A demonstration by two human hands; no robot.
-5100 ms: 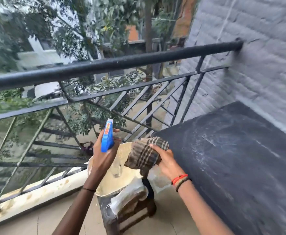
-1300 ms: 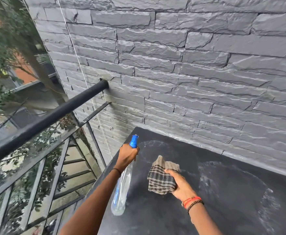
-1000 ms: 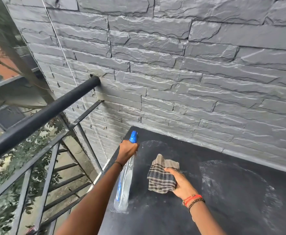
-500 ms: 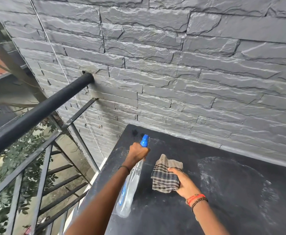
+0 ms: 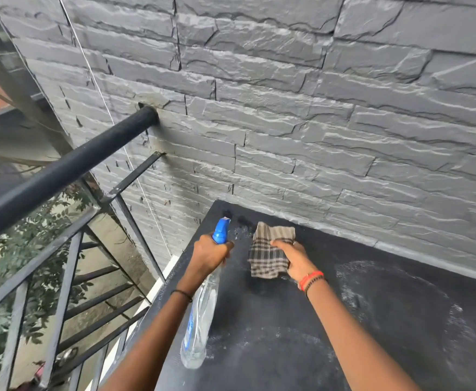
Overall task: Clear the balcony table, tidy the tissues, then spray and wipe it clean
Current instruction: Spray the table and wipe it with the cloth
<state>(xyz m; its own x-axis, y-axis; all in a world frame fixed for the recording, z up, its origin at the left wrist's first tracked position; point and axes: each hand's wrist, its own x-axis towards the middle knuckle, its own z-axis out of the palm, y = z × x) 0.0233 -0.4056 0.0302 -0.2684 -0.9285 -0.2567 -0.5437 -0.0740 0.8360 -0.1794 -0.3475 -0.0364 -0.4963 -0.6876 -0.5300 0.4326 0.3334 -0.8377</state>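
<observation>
Gripping the spray bottle [image 5: 200, 314] with its nozzle aimed toward the table's [image 5: 400, 320] upper-left corner, the left hand [image 5: 210, 253] sits just left of the right hand [image 5: 292, 258], which clutches the checked cloth [image 5: 265, 256] ready to wipe there.

Both forearms extended forward, left hand [image 5: 211, 253] clenched, right hand [image 5: 290, 259] palm-down, fingers [image 5: 277, 244] curled
</observation>
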